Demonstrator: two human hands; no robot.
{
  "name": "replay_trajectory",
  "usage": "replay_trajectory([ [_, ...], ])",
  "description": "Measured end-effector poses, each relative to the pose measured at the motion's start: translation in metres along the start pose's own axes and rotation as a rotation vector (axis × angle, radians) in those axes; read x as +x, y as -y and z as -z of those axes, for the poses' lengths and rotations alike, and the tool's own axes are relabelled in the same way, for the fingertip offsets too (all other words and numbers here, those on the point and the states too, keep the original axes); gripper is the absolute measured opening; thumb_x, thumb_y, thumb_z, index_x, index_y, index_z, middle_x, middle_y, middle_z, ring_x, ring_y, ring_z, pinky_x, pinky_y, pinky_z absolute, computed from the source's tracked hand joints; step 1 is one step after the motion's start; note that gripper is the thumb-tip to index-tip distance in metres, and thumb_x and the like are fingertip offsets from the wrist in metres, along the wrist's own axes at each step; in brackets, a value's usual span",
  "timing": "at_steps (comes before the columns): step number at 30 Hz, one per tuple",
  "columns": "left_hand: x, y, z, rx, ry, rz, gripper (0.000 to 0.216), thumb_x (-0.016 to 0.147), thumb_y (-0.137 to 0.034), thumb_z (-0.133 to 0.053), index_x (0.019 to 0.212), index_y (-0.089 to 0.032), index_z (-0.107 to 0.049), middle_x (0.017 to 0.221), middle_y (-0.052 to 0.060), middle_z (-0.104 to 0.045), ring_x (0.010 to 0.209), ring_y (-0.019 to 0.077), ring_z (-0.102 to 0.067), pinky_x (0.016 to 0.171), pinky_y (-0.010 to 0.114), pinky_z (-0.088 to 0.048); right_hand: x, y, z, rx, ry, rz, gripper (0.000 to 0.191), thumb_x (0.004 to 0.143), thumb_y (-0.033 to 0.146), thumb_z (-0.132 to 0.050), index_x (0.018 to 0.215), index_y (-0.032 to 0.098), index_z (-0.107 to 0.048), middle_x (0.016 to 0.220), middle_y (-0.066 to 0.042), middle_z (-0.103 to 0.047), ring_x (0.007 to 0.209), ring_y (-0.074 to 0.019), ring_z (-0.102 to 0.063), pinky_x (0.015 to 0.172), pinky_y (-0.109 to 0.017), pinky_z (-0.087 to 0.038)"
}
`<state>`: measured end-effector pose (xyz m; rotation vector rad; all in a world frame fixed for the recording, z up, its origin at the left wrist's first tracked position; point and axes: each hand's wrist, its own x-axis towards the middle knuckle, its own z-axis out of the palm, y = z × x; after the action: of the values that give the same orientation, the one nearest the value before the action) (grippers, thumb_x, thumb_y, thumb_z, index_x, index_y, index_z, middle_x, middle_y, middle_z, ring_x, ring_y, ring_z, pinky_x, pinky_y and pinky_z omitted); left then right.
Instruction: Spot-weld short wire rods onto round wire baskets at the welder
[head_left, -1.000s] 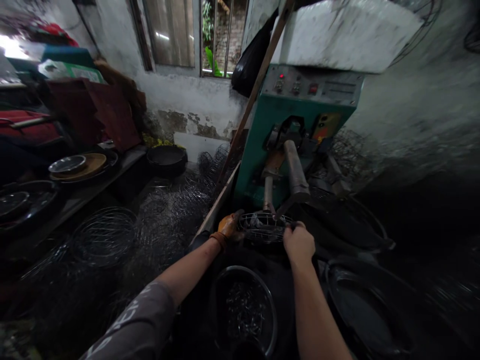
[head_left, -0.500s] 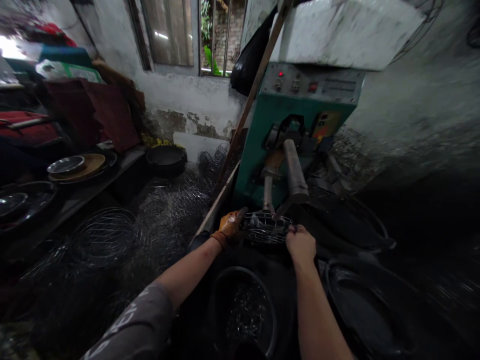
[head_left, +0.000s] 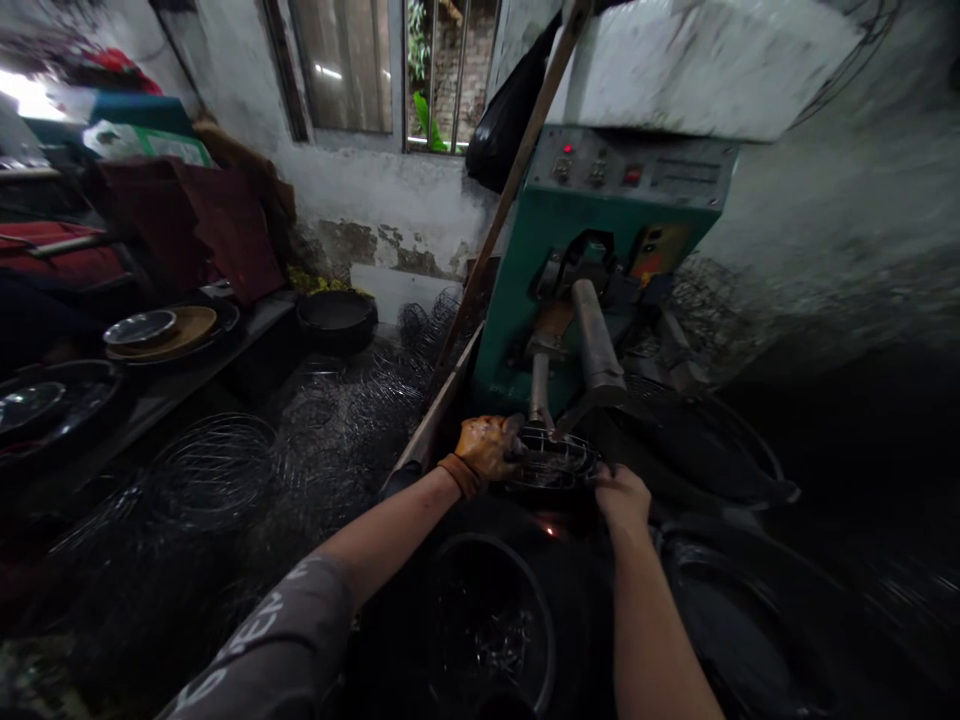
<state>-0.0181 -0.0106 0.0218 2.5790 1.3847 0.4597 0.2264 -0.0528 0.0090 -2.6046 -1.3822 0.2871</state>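
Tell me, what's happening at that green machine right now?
Gloved left hand and bare right hand grip wire basket. Basket under machine's rods. Small glow beneath.

round wire basket point(head_left: 553, 462), level (dark metal)

Desk point(head_left: 247, 330) at 9 o'clock carries a wooden disc point(head_left: 180, 330) topped by a metal bowl point(head_left: 140, 326). Floor point(head_left: 330, 440) at 10 o'clock: wire baskets point(head_left: 214, 470) heaped directly on it, black basin point(head_left: 337, 315) beyond.

left hand point(head_left: 489, 447), orange glove, grips left rim of wire basket point(head_left: 556, 462) | right hand point(head_left: 622, 497), bare, holds its right rim | basket under the electrode arms point(head_left: 596, 345) of green spot welder point(head_left: 551, 260) | small glow point(head_left: 551, 529) just below basket | dark basin point(head_left: 487, 625) between forearms | wire frames point(head_left: 214, 470) heaped left
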Motion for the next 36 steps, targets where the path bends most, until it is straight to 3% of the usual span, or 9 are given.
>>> replay_trajectory([
  [8,0.018,-0.012,-0.001,0.080,0.018,-0.075,0.076,0.079,-0.053,-0.070,0.144,-0.019,-0.051,0.117,0.012,-0.068,0.103,0.0363,-0.066,0.083,0.050,-0.054,0.016,-0.011,-0.007,-0.021,0.051,-0.060,0.039,0.098,0.031,-0.047,0.101,0.008,-0.078,0.093,-0.021,-0.075,0.088,-0.0288,-0.072,0.072,-0.031,-0.050],
  [12,0.013,-0.003,-0.016,-0.016,-0.060,-0.069,0.082,0.079,-0.055,-0.070,0.149,-0.019,-0.046,0.125,0.013,-0.067,0.111,0.0345,-0.065,0.093,0.049,-0.054,0.021,-0.014,-0.009,-0.010,0.050,-0.050,0.039,0.097,0.033,-0.047,0.098,0.010,-0.078,0.088,-0.019,-0.074,0.089,-0.0289,-0.072,0.074,-0.031,-0.051],
  [15,0.002,0.010,-0.032,-0.137,-0.145,0.025,0.095,0.075,-0.056,-0.072,0.154,-0.016,-0.038,0.133,0.015,-0.064,0.120,0.0328,-0.062,0.102,0.045,-0.052,0.024,-0.016,-0.010,-0.002,0.053,-0.042,0.037,0.095,0.033,-0.047,0.096,0.012,-0.078,0.085,-0.017,-0.074,0.088,-0.0280,-0.072,0.071,-0.030,-0.051],
  [17,-0.002,0.016,-0.036,-0.157,-0.133,0.074,0.096,0.072,-0.054,-0.075,0.153,-0.015,-0.041,0.131,0.014,-0.065,0.119,0.0334,-0.063,0.101,0.045,-0.053,0.025,-0.017,-0.010,-0.001,0.056,-0.035,0.037,0.095,0.031,-0.047,0.096,0.012,-0.078,0.086,-0.017,-0.075,0.089,-0.0278,-0.072,0.071,-0.029,-0.050],
  [22,0.001,0.011,-0.020,-0.082,-0.025,-0.006,0.094,0.069,-0.050,-0.077,0.150,-0.014,-0.046,0.128,0.013,-0.067,0.116,0.0343,-0.065,0.100,0.045,-0.053,0.028,-0.023,-0.016,0.002,0.092,-0.031,0.039,0.096,0.030,-0.048,0.100,0.006,-0.078,0.094,-0.020,-0.076,0.093,-0.0292,-0.072,0.070,-0.029,-0.049],
  [27,0.010,0.001,-0.010,-0.018,0.005,-0.023,0.093,0.071,-0.054,-0.077,0.150,-0.016,-0.046,0.132,0.014,-0.065,0.116,0.0358,-0.064,0.100,0.049,-0.052,0.025,-0.025,-0.026,0.018,0.120,-0.048,0.039,0.098,0.028,-0.050,0.105,0.001,-0.076,0.103,-0.022,-0.076,0.094,-0.0279,-0.072,0.071,-0.028,-0.049],
  [30,0.009,0.005,-0.019,-0.052,-0.037,-0.047,0.097,0.071,-0.057,-0.076,0.153,-0.016,-0.043,0.132,0.015,-0.065,0.118,0.0358,-0.063,0.102,0.050,-0.051,0.024,-0.025,-0.028,0.022,0.123,-0.053,0.040,0.100,0.027,-0.049,0.111,-0.002,-0.074,0.108,-0.023,-0.075,0.098,-0.0276,-0.072,0.075,-0.027,-0.049],
  [33,-0.004,0.019,-0.037,-0.186,-0.172,-0.061,0.106,0.070,-0.057,-0.077,0.157,-0.015,-0.035,0.141,0.015,-0.059,0.127,0.0336,-0.058,0.110,0.046,-0.047,0.021,-0.031,-0.021,0.018,0.118,-0.064,0.040,0.100,0.029,-0.050,0.109,-0.002,-0.075,0.106,-0.024,-0.076,0.097,-0.0283,-0.072,0.075,-0.028,-0.049],
  [36,-0.018,0.039,-0.059,-0.326,-0.247,0.066,0.108,0.069,-0.055,-0.078,0.158,-0.015,-0.033,0.150,0.017,-0.051,0.137,0.0336,-0.050,0.117,0.046,-0.043,0.003,-0.032,-0.008,0.004,0.055,-0.069,0.042,0.100,0.033,-0.048,0.109,0.001,-0.075,0.103,-0.024,-0.076,0.096,-0.0308,-0.071,0.076,-0.031,-0.050],
])
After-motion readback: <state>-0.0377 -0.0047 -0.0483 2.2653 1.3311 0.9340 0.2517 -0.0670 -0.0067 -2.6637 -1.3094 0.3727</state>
